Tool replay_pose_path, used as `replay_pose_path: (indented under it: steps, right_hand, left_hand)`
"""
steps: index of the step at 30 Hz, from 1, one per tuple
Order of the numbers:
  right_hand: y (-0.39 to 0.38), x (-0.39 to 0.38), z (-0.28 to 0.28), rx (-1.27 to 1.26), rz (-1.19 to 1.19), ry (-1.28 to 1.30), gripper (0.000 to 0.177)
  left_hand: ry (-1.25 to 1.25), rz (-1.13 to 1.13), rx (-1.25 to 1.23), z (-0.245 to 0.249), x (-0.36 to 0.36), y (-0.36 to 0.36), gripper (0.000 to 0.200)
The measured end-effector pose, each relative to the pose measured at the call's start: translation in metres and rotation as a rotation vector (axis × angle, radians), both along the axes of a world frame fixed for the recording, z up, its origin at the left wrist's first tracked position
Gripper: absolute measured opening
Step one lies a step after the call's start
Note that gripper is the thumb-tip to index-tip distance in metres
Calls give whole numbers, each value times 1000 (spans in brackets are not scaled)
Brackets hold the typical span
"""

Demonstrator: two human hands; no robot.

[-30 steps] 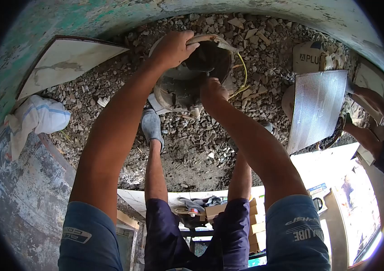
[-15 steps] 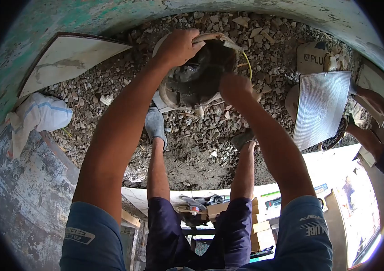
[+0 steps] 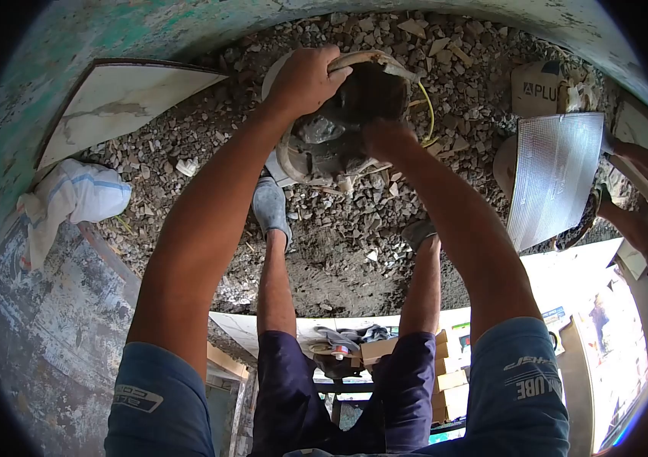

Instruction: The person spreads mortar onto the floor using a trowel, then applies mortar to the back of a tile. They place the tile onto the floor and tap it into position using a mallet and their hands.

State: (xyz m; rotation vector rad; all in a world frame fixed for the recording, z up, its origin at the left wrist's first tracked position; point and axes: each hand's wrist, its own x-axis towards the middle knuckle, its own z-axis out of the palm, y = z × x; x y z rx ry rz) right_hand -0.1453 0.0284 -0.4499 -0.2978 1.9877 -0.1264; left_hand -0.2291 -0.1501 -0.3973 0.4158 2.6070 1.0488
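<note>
A round, worn container point(image 3: 291, 156) stands tilted on the rubble, with dark wet material point(image 3: 329, 131) inside. My left hand point(image 3: 310, 79) is closed around its upper left rim. Inside the container, at its lower right, is my right hand point(image 3: 389, 140). Its fingers are hidden by the hand itself and by shadow, so what they hold, if anything, does not show. A yellow cord point(image 3: 431, 114) hangs by the container's right side.
Broken rubble point(image 3: 469, 91) covers the ground. A marble-patterned tile point(image 3: 122, 103) leans at the left above a white sack point(image 3: 95, 194). At the right a person's hands hold a ridged panel point(image 3: 555, 179) near a printed bag point(image 3: 536, 89). My feet flank the container's near side.
My right hand has shifted slightly left and down relative to the container. The left hand keeps its hold on the rim. The whole view has shifted a little.
</note>
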Motion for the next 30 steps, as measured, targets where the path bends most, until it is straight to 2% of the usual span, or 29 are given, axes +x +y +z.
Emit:
replay_pose_path:
  steps: [4,7,10,11,12,15,16,18,19,20,22,25,26,27,28,29,30]
  right_hand:
    - [-3,13,11,-107,-82,-54,39]
    - [-13,38,-7,-225,-141,-48,41]
    - [-20,68,-11,-386,-282,75,39]
    - [-21,77,-14,-393,-292,80,39]
    - [-20,84,-16,-505,-307,50,40]
    - [-16,95,-23,-634,-414,22,38]
    - [-12,97,-15,-680,-556,-79,36]
    - [-2,91,13,-786,-857,-357,33]
    - [3,89,21,-791,-856,-346,33]
    - [9,87,27,-812,-861,-426,35]
    - [21,81,48,-769,-896,-575,36]
    - [41,84,58,-883,-894,-567,34]
    - [47,96,59,-895,-1035,-532,32]
    - [64,89,66,-943,-830,-439,33]
    - [74,90,84,-853,-890,-429,38]
    - [87,91,100,-788,-961,-480,42]
    - [103,97,108,-843,-993,-469,42]
  left_hand:
    - [-19,1,-10,4,0,-5,31]
    - [-80,7,-101,7,2,-3,30]
    - [-22,26,-64,3,8,-6,30]
    - [51,31,-12,2,9,-7,29]
    - [126,37,41,1,9,-8,30]
    - [28,36,40,5,5,-12,32]
    - [-117,37,-35,12,1,-15,34]
    - [-133,1,-36,12,-7,-32,35]
    - [-163,-33,-36,13,-12,-40,36]
    - [-231,-50,-132,15,-17,-50,38]
    - [-236,-68,-152,9,-25,-70,39]
    - [-226,-95,-291,14,-34,-91,44]
    - [-227,-65,-324,15,-36,-98,44]
    - [-231,-47,-339,11,-36,-103,45]
    - [-173,5,-276,2,-32,-113,45]
    - [-85,53,-322,1,-28,-114,43]
    - [-14,108,-354,20,-24,-99,41]
